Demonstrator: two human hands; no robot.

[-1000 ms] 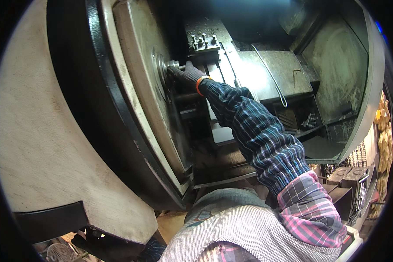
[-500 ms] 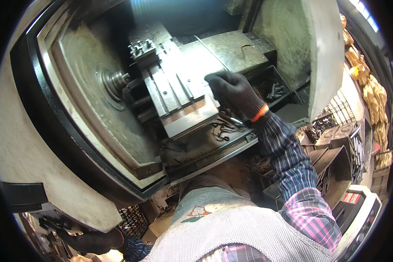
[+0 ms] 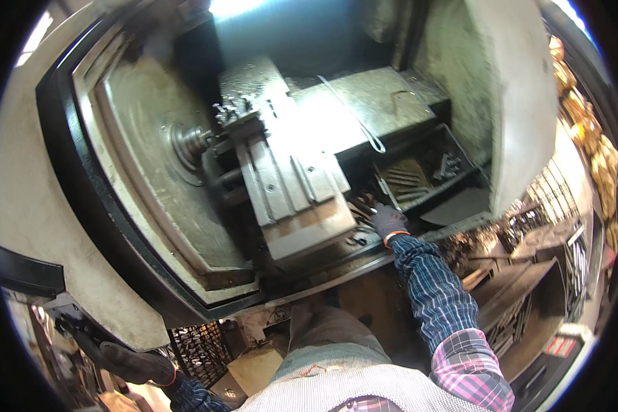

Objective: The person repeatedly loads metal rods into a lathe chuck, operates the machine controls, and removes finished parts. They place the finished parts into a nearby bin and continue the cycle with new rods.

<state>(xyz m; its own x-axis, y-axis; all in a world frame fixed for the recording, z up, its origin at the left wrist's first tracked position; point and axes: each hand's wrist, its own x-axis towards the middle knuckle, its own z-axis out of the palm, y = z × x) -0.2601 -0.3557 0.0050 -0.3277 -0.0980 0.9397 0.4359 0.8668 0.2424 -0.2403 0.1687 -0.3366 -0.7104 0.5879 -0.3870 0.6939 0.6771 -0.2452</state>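
My right hand [image 3: 390, 221], in a dark knit glove with an orange cuff edge, reaches into the lathe bed beside the metal slide. Its fingertips are down among small dark metal pieces [image 3: 362, 206], and whether they grip one is hidden. The grooved slide [image 3: 292, 182] lies just left of that hand, with a tool block [image 3: 242, 127] at its far end facing the round spindle [image 3: 191, 141]. At the lower left my left hand [image 3: 137, 364], also gloved, is at a black fitting [image 3: 72, 323] on the machine's outer side; its fingers are hard to make out there.
Past my right hand is a tray [image 3: 453, 184] holding several metal bits. A metal loop [image 3: 375, 141] lies on the bed cover. The pale door panel [image 3: 522, 110] stands at the right, and bins of rods [image 3: 515, 316] sit below it. A mesh basket [image 3: 200, 353] is at lower left.
My right hand has moved down and toward me, from above the slide's right edge into the bed beside it. The left hand stays by the black fitting. The view has shifted a little.
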